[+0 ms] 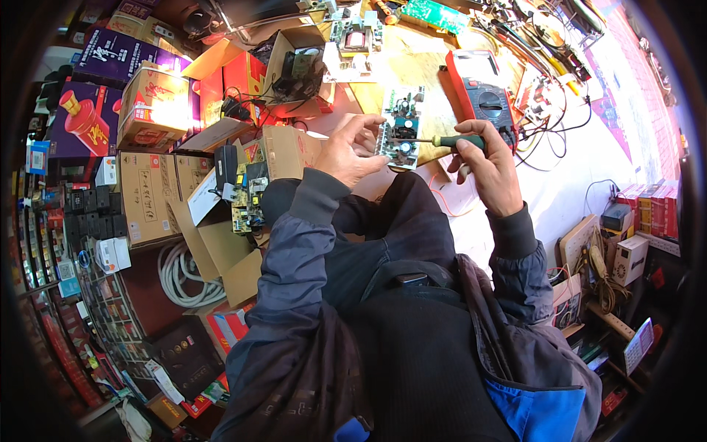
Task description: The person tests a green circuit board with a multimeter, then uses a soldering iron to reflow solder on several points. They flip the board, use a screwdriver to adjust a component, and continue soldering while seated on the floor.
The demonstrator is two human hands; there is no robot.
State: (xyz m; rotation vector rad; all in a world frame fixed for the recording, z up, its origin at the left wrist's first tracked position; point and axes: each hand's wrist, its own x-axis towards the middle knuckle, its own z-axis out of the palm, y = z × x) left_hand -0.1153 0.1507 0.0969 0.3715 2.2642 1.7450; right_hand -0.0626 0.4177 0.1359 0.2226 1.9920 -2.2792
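My left hand grips a circuit board by its left edge, fingers above and thumb below. Capacitors and other small parts stand on the board's face. In my right hand is a screwdriver with a dark green handle, held between thumb and fingers. Its thin shaft points left across the board and ends near the left edge, close to my left fingers. Whether the tip touches a part, I cannot tell. Just beyond my right hand lies a red-framed multimeter with a dial.
Cardboard boxes are stacked on the left, with an open carton of parts behind them. More circuit boards rest beside my left arm. Hand tools and cables crowd the far right of the wooden table. White coiled hose lies lower left.
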